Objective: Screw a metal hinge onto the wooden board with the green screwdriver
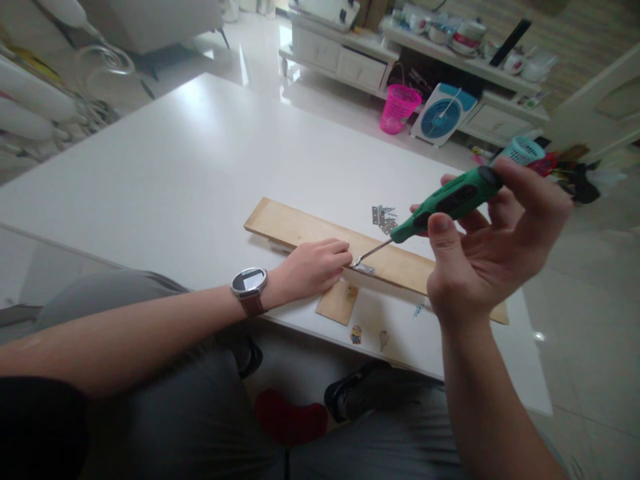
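Note:
My right hand grips a green-handled screwdriver and holds it tilted, its tip down on a small metal hinge. The hinge lies on a long wooden board on the white table. A small square wooden piece sits against the board's near edge under the hinge. My left hand, a watch on its wrist, rests on the board with curled fingers pinched right beside the screwdriver tip; what they hold is too small to see.
Several spare metal hinges lie on the table beyond the board. A small yellow figure and a small key-like object lie near the table's front edge. On the floor behind stand a pink basket and a fan.

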`<state>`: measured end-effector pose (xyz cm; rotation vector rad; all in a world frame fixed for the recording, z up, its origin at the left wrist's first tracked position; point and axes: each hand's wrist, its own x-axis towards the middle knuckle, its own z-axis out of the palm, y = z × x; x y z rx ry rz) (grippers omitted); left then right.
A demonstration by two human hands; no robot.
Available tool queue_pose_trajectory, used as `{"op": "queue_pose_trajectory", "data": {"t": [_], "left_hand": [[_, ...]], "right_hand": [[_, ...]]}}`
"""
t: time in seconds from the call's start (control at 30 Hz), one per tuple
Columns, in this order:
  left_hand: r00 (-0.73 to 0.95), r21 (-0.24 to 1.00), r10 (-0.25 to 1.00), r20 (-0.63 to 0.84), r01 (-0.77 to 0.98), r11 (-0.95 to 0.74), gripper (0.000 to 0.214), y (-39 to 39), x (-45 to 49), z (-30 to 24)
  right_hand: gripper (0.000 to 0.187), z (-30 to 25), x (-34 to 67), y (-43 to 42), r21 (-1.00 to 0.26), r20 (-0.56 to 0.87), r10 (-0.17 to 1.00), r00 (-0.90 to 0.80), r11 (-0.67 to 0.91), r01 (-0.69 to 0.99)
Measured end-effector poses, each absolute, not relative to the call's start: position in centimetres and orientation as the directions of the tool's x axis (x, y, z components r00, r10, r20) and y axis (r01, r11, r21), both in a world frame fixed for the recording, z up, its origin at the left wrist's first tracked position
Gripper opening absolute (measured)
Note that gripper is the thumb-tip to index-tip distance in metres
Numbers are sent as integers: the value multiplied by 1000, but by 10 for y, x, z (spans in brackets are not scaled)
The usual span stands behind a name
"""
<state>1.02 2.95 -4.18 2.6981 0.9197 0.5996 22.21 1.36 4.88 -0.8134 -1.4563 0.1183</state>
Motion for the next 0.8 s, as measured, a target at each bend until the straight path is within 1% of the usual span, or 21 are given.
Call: {"op": "queue_pose_trajectory", "data": {"t": [0.13,0.33,0.53,0.8], "left_hand": [[724,338,622,299,529,-778,14,30,10,-42],[722,340,617,311,522,-782,14,30,10,-42],[726,338,617,304,524,-782,15,30,10,-42],[723,342,615,315,518,-784,14,30,10,-42]], "right_hand": [[51,51,221,12,-550,829,538,153,733,401],[53,52,221,13,-506,856,496,149,742,439],[53,50,223,11,-561,818,556,147,715,417],[52,52,222,11,-527,842,520,144,738,420]]}}
